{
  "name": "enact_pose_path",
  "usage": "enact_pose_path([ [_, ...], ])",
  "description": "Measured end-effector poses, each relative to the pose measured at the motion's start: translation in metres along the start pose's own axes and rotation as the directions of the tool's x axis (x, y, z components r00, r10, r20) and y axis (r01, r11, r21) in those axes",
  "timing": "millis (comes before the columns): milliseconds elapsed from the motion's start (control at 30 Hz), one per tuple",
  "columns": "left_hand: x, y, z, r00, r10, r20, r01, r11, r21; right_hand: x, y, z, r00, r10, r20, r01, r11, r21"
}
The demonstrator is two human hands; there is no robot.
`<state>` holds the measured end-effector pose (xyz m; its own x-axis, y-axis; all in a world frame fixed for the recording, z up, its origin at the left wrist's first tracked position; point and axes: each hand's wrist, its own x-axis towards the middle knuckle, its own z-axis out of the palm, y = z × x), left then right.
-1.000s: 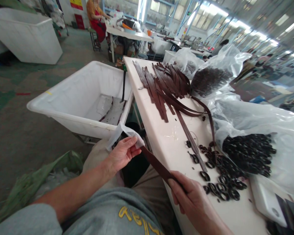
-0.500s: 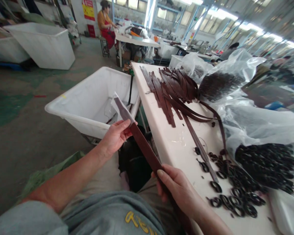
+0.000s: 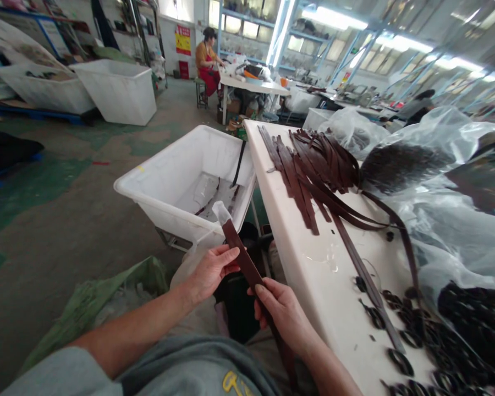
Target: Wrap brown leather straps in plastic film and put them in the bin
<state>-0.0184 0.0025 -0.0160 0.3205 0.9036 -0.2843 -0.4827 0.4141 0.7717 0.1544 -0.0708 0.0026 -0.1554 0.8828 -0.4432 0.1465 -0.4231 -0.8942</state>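
Note:
A long brown leather strap (image 3: 251,268) runs slantwise between my two hands, above my lap. My left hand (image 3: 214,269) pinches it between thumb and fingers below its far end, where a whitish, see-through plastic sleeve (image 3: 221,212) covers the tip. Lower down, my right hand (image 3: 281,309) is closed around the same strap, and its near end hangs toward my lap. To the right, a pile of similar brown straps (image 3: 325,159) lies on the white table (image 3: 297,275). Black rings (image 3: 400,362) are heaped closer to me on that table.
A white tub (image 3: 165,176) on a frame stands left of the table, with a few scraps inside. Clear plastic bags (image 3: 457,220) crowd the table's right side. A green sack (image 3: 107,302) lies by my left arm. Further off, a person (image 3: 208,63) sits at another table.
My left hand has slid down the strap, closer to my right hand. The plastic sleeve now covers only the strap's tip. The camera view has turned left.

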Motion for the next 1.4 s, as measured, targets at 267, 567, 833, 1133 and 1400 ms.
enact_pose_path([
  [267, 0.022, 0.043, 0.014, 0.966, 0.197, 0.170, -0.216, 0.971, 0.105, 0.010, -0.028, 0.007, 0.973, -0.224, -0.052, 0.225, 0.974, 0.017],
  [567, 0.064, 0.059, -0.014, 0.992, -0.050, -0.115, 0.004, 0.927, -0.376, 0.001, -0.007, 0.003, 0.989, -0.146, 0.009, 0.146, 0.988, -0.057],
  [833, 0.041, 0.027, -0.037, 0.956, 0.005, -0.293, -0.117, 0.924, -0.365, -0.014, 0.009, -0.002, 0.998, 0.046, 0.042, -0.040, 0.989, -0.144],
  [1133, -0.055, -0.028, -0.083, 0.814, -0.299, -0.498, 0.073, 0.903, -0.423, -0.022, 0.005, 0.003, 0.998, 0.043, 0.041, -0.011, 0.816, -0.578],
  [1400, -0.080, -0.056, -0.056, 0.859, -0.430, -0.277, 0.281, 0.849, -0.446, 0.008, 0.002, 0.044, 0.993, 0.018, 0.115, 0.053, 0.809, -0.586],
])
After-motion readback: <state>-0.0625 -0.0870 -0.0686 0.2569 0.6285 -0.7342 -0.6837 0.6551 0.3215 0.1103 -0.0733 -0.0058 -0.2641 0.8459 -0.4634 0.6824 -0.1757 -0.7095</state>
